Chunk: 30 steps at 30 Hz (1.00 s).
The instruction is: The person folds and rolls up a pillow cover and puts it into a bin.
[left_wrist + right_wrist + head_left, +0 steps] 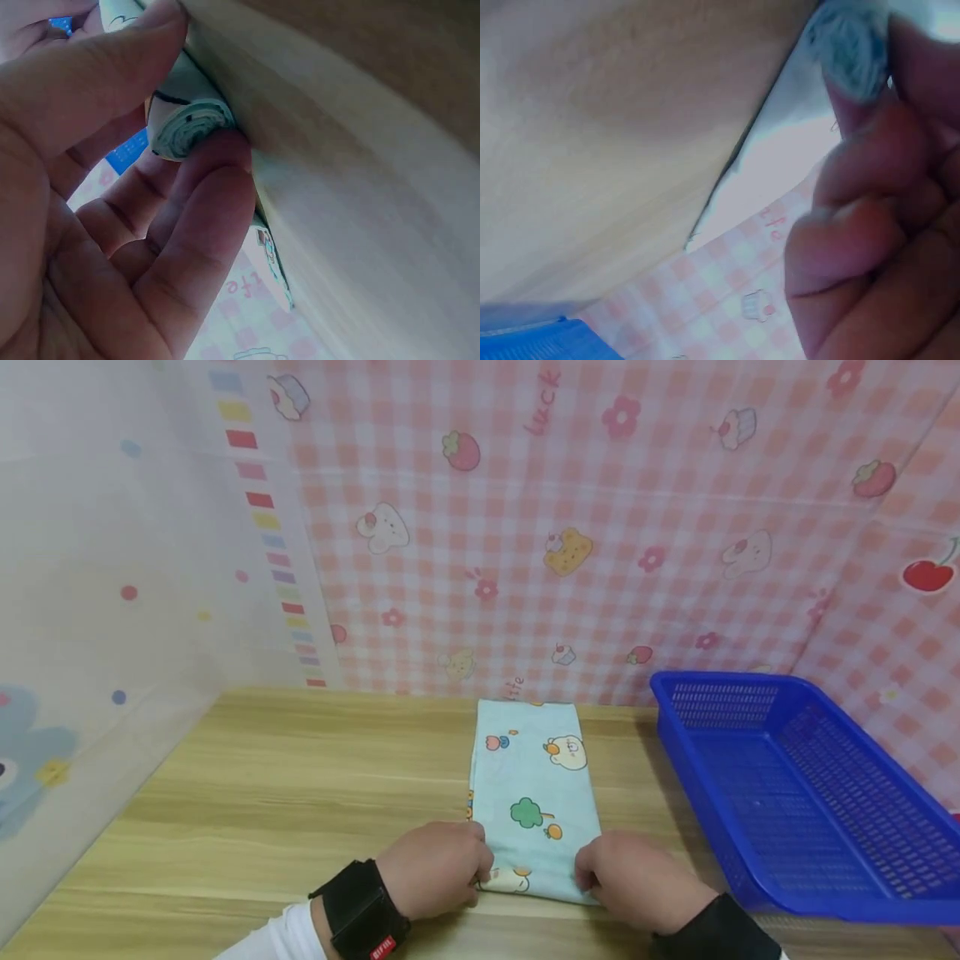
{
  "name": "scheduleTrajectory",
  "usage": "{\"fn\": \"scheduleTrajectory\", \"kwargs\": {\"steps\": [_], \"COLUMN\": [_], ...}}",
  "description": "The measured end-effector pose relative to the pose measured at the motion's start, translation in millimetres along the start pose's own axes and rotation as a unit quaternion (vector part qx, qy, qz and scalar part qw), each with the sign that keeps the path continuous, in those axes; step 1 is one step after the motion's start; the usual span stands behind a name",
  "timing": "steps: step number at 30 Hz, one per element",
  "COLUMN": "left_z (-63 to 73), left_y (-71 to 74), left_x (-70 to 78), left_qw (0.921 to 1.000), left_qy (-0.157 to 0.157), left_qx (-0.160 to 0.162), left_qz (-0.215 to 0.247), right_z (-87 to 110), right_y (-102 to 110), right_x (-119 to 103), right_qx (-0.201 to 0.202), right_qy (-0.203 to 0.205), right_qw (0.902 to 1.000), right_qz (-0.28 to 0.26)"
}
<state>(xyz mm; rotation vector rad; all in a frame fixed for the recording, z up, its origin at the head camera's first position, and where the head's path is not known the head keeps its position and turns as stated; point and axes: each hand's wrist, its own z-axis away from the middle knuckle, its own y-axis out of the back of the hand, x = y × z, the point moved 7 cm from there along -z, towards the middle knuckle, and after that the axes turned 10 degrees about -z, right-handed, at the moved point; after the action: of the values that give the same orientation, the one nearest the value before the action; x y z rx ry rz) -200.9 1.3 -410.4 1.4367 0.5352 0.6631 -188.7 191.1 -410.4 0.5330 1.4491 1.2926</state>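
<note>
At far left a white sheet (pixel 150 527) printed with coloured dots and a light blue figure (pixel 30 752) hangs beside the desk (pixel 322 760), which has a yellowish wood-grain top. Next, at the near side, comes the left hand (pixel 435 872), with a white sleeve (pixel 273 935) and a black wristband (pixel 360 906) bearing a red label (pixel 382 948). Its fingers pinch the left end of the near edge of a light blue printed cloth (pixel 536 785); the left wrist view shows that edge wound into a tight roll (pixel 195 124), its spiral layers visible at the end, with the thumb on one side and the other fingers on the other.

The cloth lies in the middle of the desk as a long folded strip, its far end close to the backdrop. A green tree (pixel 527 812), an orange fruit (pixel 553 832) and a white animal figure (pixel 567 752) show on top.

To its right, the fingers of the right hand (pixel 645 877) hold the roll's other end; a black wristband (pixel 720 931) circles that wrist too. Farthest right, apart from the cloth, stands a blue plastic basket (pixel 810 810) with mesh sides. Behind everything hangs a pink gingham backdrop (pixel 517 510) with strawberries, cupcakes and flowers.
</note>
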Motion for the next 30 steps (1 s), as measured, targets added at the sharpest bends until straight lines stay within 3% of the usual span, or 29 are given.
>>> {"fn": "scheduleTrajectory", "kwargs": {"steps": [5,10,16,22,25,30], "left_z": [-0.1,0.3,0.1,-1.4,-4.5,-8.0], "left_y": [1.8,0.9,-1.9,-5.6,-8.7,-9.1], "left_x": [2.3,2.1,-7.2,-21.0,-27.0,-32.9], "left_qw": [0.9997,0.9994,0.9987,0.9891,0.9842,0.9838], "left_qy": [-0.001,-0.001,0.027,0.059,0.073,0.073], "left_qx": [0.014,0.025,0.024,0.026,0.011,0.003], "left_qz": [-0.019,-0.023,0.035,0.133,0.161,0.164], "right_z": [7.0,10.9,2.6,-5.3,-10.6,-16.8], "right_y": [-8,-13,-8,0,1,2], "right_x": [-9,-13,2,20,25,29], "right_qx": [0.030,0.046,0.022,-0.029,-0.045,-0.044], "right_qy": [-0.013,0.028,0.030,0.010,-0.016,-0.077], "right_qw": [0.9972,0.9941,0.9993,0.9970,0.9952,0.9907], "right_qz": [0.067,0.095,0.007,-0.071,-0.086,-0.103]}}
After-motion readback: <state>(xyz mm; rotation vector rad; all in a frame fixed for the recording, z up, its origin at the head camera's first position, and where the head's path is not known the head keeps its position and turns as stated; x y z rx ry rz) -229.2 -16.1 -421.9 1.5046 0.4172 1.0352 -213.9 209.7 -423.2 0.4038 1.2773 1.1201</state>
